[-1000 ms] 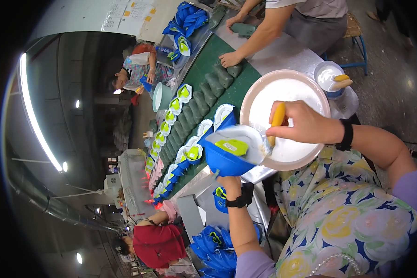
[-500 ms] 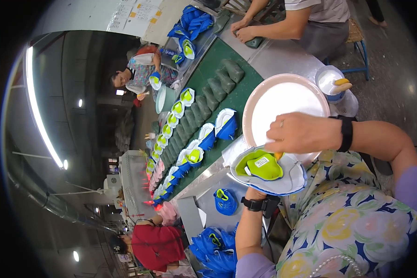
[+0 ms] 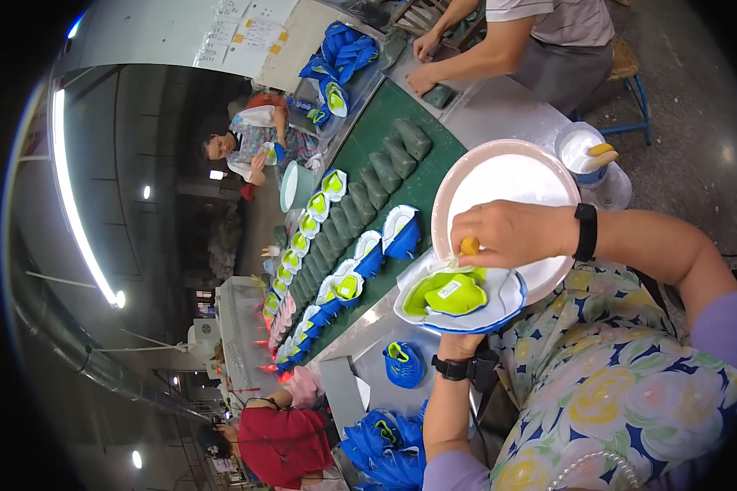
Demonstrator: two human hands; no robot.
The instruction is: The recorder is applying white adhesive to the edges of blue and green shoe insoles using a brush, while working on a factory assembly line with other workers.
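My left hand (image 3: pixel 462 344), mostly hidden, holds a blue shoe upper (image 3: pixel 506 307) from below, its white and lime-green inside turned up. My right hand (image 3: pixel 504 233) is closed round a brush (image 3: pixel 469 245) with a yellow handle; its tip is at the upper's far edge, beside the lime lining. The bristles are hard to make out. Just beyond both hands stands a wide pinkish basin (image 3: pixel 445 184) of white liquid, partly behind my right hand and forearm.
A green conveyor belt (image 3: pixel 385 106) carries rows of dark green shoe lasts (image 3: pixel 412 137) and blue uppers (image 3: pixel 401 233). A cup (image 3: pixel 577 143) with another yellow-handled brush stands right of the basin. More blue uppers (image 3: pixel 381 446) lie at lower left. Several co-workers sit around the line.
The upper and my left hand have shifted slightly left and up. My right hand has moved a little left, and the brush handle shows more plainly. The belt's rows have shifted slightly.
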